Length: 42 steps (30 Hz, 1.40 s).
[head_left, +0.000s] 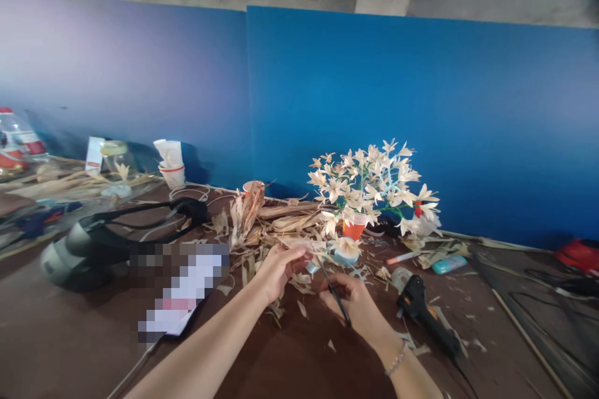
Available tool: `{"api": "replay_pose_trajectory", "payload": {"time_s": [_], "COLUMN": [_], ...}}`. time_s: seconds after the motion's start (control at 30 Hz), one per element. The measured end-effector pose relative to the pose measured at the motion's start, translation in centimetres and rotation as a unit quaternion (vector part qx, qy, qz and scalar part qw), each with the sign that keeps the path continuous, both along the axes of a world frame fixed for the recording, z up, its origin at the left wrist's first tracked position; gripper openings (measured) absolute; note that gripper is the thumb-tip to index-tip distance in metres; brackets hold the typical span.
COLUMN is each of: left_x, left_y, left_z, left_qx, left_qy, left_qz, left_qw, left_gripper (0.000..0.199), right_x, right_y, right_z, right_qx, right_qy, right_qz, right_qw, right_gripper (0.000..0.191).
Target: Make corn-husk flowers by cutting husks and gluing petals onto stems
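My left hand [284, 267] is closed on a thin pale piece of husk [299, 243] between thumb and fingers, above the brown table [290, 361]. In my right hand [352, 304] is a slim dark tool [337, 302], its tip pointing up and left near the left fingertips; blur hides its exact kind. Just behind the hands, a blue cup [345, 250] holds a pale husk flower. Beyond it a bunch of cream husk flowers [369, 184] stands in an orange cup [354, 228].
Dry husks [285, 221] pile up behind my left hand. A black glue gun [428, 318] lies at the right, near a blue packet [449, 264]. On the left are a phone [187, 299], a black-and-grey headset [88, 249] and white cups [172, 173]. Scraps litter the table.
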<state>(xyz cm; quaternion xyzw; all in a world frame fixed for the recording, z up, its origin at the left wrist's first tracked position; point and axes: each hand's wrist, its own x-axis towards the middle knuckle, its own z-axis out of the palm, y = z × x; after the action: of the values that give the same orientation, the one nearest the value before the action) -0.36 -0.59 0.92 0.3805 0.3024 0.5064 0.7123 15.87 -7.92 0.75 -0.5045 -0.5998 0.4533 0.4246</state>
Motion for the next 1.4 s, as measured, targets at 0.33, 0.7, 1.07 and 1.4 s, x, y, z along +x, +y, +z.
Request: {"api": "replay_pose_trajectory", "payload": {"time_s": [0.33, 0.7, 1.07, 1.4], "left_x": [-0.8, 0.4, -0.9, -1.0], "left_y": [0.1, -1.5, 0.4, 0.6], "left_z": [0.9, 1.1, 0.8, 1.1], "left_qx": [0.047, 0.118, 0.064, 0.064], "left_qy": [0.026, 0.121, 0.053, 0.023], "left_qz": [-0.027, -0.081, 0.001, 0.086], "left_qw": [0.998, 0.982, 0.997, 0.994], "left_gripper": [0.015, 0.012, 0.016, 0.016], "right_x": [-0.2, -0.2, 0.1, 0.0], "right_y": [0.0, 0.4, 0.4, 0.0], "right_z": [0.4, -1.0, -0.9, -0.4], "right_qx": [0.092, 0.156, 0.115, 0.106], "right_qy": [0.049, 0.061, 0.020, -0.046], "right_qz": [-0.044, -0.106, -0.051, 0.011], "right_qw": [0.994, 0.980, 0.992, 0.993], "right_gripper": [0.027, 0.023, 0.019, 0.017]}}
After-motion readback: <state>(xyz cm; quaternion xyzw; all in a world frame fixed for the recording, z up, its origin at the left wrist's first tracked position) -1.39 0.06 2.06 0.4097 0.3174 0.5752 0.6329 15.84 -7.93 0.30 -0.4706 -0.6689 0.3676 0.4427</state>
